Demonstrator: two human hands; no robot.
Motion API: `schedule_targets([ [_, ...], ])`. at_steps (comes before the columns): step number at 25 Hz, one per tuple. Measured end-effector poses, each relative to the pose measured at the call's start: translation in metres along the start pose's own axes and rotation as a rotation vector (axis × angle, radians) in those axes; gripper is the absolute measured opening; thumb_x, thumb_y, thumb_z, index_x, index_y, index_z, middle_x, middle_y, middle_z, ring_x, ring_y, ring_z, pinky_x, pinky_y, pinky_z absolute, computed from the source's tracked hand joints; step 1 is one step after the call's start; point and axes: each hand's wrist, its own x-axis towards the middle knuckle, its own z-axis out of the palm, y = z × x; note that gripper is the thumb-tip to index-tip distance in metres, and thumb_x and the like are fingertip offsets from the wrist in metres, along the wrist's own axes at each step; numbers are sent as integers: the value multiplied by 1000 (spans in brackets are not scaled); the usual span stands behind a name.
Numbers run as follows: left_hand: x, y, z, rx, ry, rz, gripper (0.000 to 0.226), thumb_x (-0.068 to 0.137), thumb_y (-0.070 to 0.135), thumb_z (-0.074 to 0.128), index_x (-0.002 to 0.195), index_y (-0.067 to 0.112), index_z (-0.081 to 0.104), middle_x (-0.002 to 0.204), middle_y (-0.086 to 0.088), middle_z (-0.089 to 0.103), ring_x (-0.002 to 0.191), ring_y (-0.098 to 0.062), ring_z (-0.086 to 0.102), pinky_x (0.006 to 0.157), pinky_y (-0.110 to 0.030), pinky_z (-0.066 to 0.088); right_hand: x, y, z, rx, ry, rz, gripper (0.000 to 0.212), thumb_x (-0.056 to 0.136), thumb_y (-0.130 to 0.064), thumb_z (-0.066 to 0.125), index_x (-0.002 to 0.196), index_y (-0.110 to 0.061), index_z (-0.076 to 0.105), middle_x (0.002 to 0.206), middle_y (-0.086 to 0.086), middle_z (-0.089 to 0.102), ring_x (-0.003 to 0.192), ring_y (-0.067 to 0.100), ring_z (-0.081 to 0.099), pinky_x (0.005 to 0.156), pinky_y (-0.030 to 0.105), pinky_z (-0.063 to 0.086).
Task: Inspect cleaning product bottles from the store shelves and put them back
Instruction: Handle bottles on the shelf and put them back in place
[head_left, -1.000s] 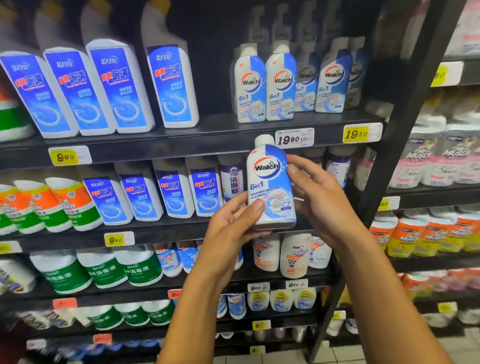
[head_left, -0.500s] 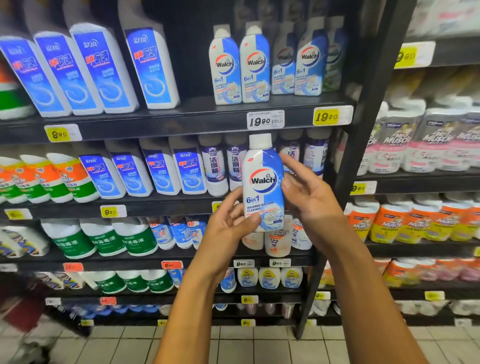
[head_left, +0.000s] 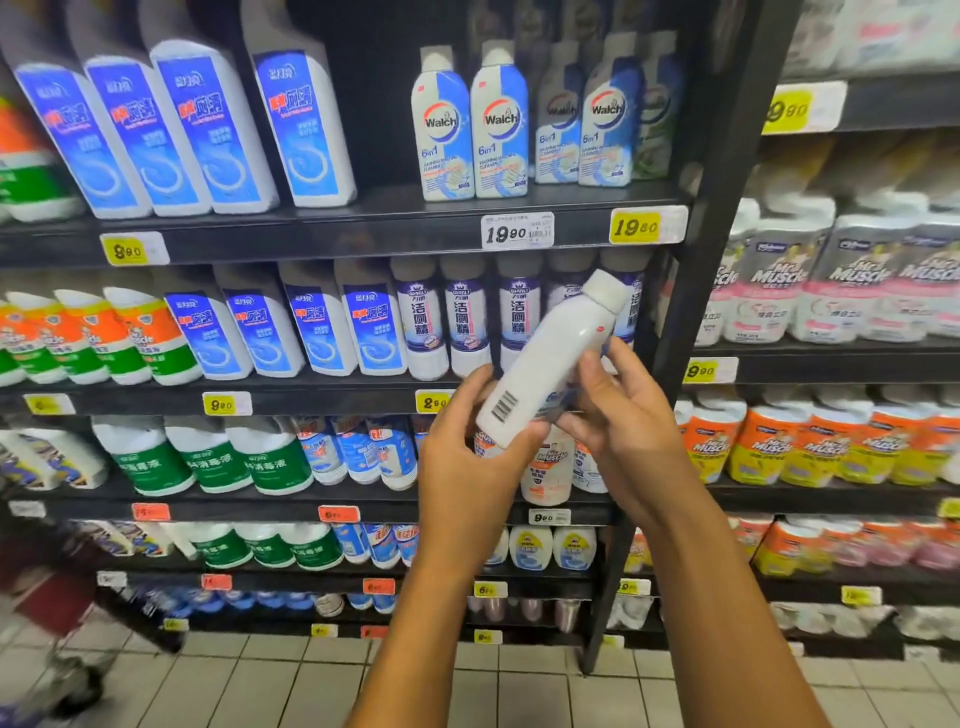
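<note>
I hold a white Walch cleaner bottle (head_left: 550, 364) in both hands in front of the middle shelves. It is tilted, cap up to the right, with its plain white back and barcode facing me. My left hand (head_left: 467, 441) grips the bottle's base from the left. My right hand (head_left: 618, 415) pinches its lower right side. Several more Walch bottles (head_left: 470, 124) stand on the top shelf (head_left: 395, 228) above, with a dark gap to their left.
Blue toilet cleaner bottles (head_left: 202, 135) fill the left of the shelves. A black upright post (head_left: 691, 291) divides this bay from the Mr Muscle packs (head_left: 810, 275) on the right. A blurred trolley (head_left: 67, 644) stands at lower left on the tiled floor.
The bottle has been turned from label-forward and upright to back-forward and tilted to the right. Both hands have shifted lower on it.
</note>
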Motion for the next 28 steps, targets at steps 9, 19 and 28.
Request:
schedule_targets([
  [9, -2, -9, 16, 349, 67, 680, 55, 79, 49, 75, 120, 17, 56, 122, 3, 53, 113, -17, 50, 91, -48, 45, 13, 14, 7, 486, 66, 293, 55, 102, -45, 36, 113, -9, 75, 120, 17, 70, 108, 29, 69, 84, 42, 59],
  [19, 19, -9, -22, 96, 39, 527, 58, 72, 42, 81, 120, 17, 60, 113, 10, 62, 107, -10, 60, 90, -26, 50, 26, 19, 43, 319, 219, 187, 55, 89, -44, 52, 132, -10, 56, 117, 21, 70, 101, 34, 71, 80, 50, 60],
  [28, 23, 4, -43, 7, 98, 422, 50, 70, 41, 81, 112, 19, 65, 103, 4, 65, 99, -2, 62, 84, -11, 45, 32, 25, 64, 150, 220, 134, 46, 78, -48, 61, 114, -20, 67, 102, 9, 77, 92, 26, 75, 65, 38, 61],
])
